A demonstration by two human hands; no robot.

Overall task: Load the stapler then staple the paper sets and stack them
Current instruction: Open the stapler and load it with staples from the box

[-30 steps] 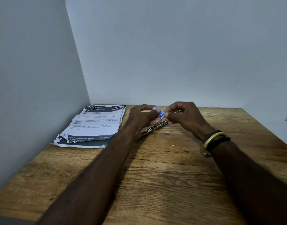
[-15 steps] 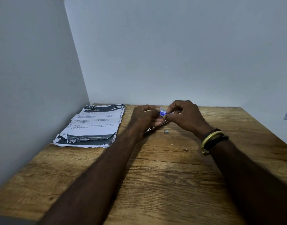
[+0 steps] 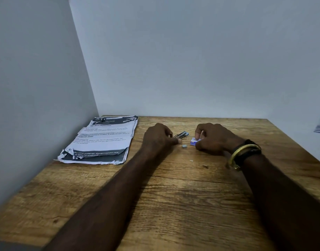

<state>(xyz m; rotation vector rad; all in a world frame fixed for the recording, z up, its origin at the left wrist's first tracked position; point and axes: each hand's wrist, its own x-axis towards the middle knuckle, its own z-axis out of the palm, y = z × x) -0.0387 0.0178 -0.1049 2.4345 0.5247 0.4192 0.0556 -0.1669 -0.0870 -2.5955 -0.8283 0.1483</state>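
My right hand pinches a small blue-and-white staple box low on the worktop; its print is too small to read. My left hand rests curled at the near end of the stapler, and I cannot tell whether it grips it. A small block of staples lies between my hands. The paper sets lie stacked well to the left by the wall; the top sheet reads "ING ROOM", "Blind Deployment" and "disorganized pull cord". A gold bangle circles my right wrist.
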